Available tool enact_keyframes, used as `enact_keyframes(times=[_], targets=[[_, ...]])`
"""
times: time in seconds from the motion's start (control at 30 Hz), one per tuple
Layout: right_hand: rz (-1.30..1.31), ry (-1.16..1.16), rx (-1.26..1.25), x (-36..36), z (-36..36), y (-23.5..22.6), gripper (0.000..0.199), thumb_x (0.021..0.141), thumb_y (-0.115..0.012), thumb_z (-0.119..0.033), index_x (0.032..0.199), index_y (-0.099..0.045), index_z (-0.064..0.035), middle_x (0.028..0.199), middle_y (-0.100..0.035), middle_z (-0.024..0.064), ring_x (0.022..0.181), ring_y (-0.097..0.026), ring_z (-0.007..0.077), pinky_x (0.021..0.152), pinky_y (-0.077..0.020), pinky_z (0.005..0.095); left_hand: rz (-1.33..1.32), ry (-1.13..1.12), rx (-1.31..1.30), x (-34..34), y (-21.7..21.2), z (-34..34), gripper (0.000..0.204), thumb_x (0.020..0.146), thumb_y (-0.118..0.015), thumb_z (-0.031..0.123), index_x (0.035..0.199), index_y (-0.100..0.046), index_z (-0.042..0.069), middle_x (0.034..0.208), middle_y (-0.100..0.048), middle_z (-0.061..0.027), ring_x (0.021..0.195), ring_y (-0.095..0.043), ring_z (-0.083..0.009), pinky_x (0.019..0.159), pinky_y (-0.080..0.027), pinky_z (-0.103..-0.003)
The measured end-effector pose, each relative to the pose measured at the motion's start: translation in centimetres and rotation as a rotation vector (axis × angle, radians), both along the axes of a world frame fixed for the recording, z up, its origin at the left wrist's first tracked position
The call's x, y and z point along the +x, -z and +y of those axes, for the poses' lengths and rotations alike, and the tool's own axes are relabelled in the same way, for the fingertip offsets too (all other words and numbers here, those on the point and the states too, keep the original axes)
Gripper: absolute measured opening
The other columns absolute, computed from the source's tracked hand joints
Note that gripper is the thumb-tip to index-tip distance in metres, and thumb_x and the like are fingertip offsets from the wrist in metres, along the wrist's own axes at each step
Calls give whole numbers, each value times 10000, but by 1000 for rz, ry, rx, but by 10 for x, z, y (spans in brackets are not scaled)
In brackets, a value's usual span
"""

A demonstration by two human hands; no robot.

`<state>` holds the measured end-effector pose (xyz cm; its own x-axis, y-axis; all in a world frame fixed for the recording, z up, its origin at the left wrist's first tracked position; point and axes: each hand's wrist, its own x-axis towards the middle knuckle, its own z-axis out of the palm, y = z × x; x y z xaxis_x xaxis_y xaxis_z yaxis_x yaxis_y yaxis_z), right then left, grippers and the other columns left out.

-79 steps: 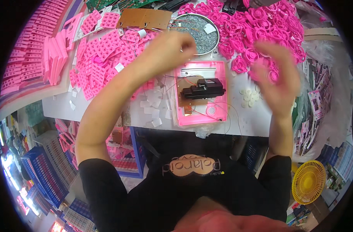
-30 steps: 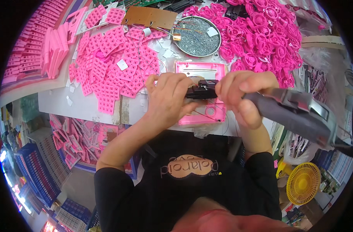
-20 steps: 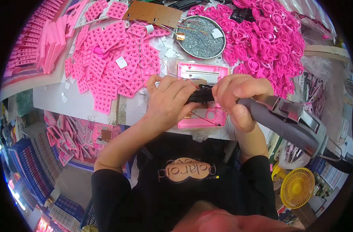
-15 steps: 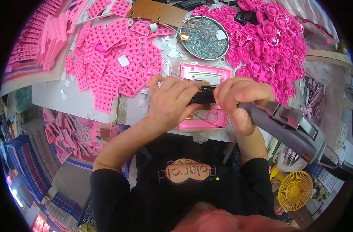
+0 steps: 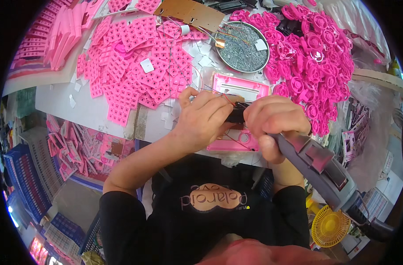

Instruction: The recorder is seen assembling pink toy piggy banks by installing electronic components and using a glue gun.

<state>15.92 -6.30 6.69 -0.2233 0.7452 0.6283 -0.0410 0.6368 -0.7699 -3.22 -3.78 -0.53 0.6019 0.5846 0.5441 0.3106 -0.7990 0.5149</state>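
My right hand (image 5: pixel 278 117) is wrapped round a grey electric screwdriver (image 5: pixel 314 165). Its body slants down to the right, with a cable at the rear end. The tip is hidden by my fingers, so contact with a screw cannot be seen. My left hand (image 5: pixel 203 117) grips a black plastic part (image 5: pixel 236 115), partly covered by both hands. Below that part lies an open pink plastic housing (image 5: pixel 230 145) on the table, with thin red and dark wires running about it.
Beyond my hands stands a round metal bowl (image 5: pixel 250 71) of small screws. A brown circuit board (image 5: pixel 190 13) with wires lies beside it. Pink button pads (image 5: pixel 135 57) are heaped at the left, magenta plastic parts (image 5: pixel 314 57) at the right. A yellow fan (image 5: pixel 330 226) is low right.
The screwdriver's rear end has swung down toward me, and my right hand has turned with it. My left hand keeps its grip on the black part. The whole view has shifted slightly.
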Motion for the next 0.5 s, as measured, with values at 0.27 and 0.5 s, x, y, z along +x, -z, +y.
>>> enact_keyframes(times=[0.27,0.5], targets=[[-69,-9,-103,4,9,2,206,900,-704,-154,996,-549,-59,598,-542,32,468,-518,179,491,-473,326,-15,25,46,-1,7,-1,428,651,-817,277,1000,-652,92,1048,-655,8,917,-581,-178,879,-290,-450],[-1,-177,-266,20,8,1,313,838,-777,-212,1018,-595,-32,715,-614,65,635,-590,191,619,-514,373,5,19,-4,3,7,0,431,678,-817,302,1033,-657,116,1008,-652,14,993,-592,-190,922,-297,-476]])
